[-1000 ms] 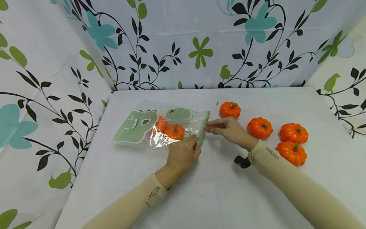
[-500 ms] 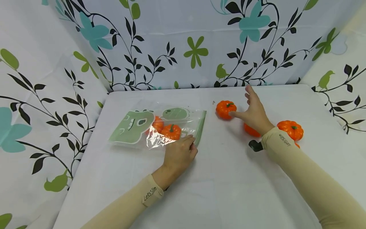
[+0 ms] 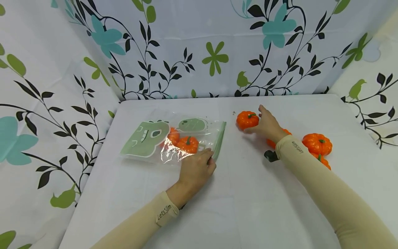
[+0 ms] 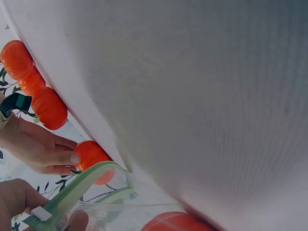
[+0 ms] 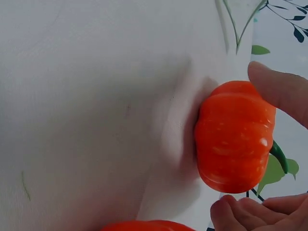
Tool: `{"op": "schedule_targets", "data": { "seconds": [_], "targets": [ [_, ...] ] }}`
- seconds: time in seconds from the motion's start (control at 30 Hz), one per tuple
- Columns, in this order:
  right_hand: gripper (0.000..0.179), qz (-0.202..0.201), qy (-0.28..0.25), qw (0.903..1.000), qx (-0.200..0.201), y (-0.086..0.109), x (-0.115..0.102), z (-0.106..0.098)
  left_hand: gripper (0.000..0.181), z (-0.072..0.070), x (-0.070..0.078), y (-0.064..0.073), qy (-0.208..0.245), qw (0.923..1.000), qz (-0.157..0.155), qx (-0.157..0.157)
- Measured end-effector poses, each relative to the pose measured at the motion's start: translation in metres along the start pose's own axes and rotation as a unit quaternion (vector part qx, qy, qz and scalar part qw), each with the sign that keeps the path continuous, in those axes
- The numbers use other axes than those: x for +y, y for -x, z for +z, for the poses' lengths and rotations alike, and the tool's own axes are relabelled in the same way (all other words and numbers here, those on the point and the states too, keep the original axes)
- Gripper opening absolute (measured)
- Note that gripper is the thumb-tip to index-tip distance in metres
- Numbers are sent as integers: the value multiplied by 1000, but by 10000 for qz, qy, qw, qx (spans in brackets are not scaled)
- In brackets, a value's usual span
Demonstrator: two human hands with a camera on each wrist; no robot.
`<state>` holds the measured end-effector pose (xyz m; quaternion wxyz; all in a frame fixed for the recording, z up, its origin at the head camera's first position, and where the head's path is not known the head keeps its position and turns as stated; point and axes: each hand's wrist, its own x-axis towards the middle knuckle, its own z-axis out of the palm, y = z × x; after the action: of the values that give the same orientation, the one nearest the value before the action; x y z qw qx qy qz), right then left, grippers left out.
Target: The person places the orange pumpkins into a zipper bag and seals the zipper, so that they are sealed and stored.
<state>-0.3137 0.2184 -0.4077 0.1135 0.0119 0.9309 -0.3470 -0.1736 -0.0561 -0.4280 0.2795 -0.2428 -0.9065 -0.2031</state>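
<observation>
My left hand (image 3: 197, 171) pinches the near corner of a clear zip bag (image 3: 144, 138) with green cartoon prints. Its green-edged mouth (image 4: 82, 185) stands partly open in the left wrist view, a white slider (image 4: 41, 213) beside the thumb. Two toy pumpkins (image 3: 188, 144) lie inside the bag. My right hand (image 3: 265, 126) spreads thumb and fingers around another orange pumpkin (image 3: 247, 120) on the table. In the right wrist view the thumb overlaps one side of that pumpkin (image 5: 236, 137), while the fingers lie slightly apart from its other side.
Three more pumpkins sit to the right: one partly behind the right hand, a whole-looking pumpkin (image 3: 317, 144), and one partly covered by the sleeve (image 3: 311, 173). A white cloth covers the table (image 3: 236, 207). Patterned curtains (image 3: 186, 45) stand behind and at the sides.
My right hand has left the bag's mouth, swung right and up with fingers spread, then come down around the far pumpkin. My left hand has kept its hold on the bag.
</observation>
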Motion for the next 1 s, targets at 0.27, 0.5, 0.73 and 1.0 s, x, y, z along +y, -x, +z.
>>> {"op": "schedule_targets", "data": {
  "seconds": [0.27, 0.5, 0.73, 1.0],
  "targets": [
    [109, 105, 403, 9990, -149, 1, 1, 9, 14, 0, 1, 2, 66, 10000, -23, -43],
    [97, 39, 443, 9990, -38, 8, 3, 9, 12, 1, 3, 1, 56, 10000, 17, -7],
    [91, -282, 101, 9995, -121, 31, -5, 9, 18, 0, 2, 1, 71, 10000, -2, 31],
    [79, -814, 197, 9948, -575, 60, -24, 23, 21, -1, 1, -1, 137, 9999, -58, 84]
  ]
}}
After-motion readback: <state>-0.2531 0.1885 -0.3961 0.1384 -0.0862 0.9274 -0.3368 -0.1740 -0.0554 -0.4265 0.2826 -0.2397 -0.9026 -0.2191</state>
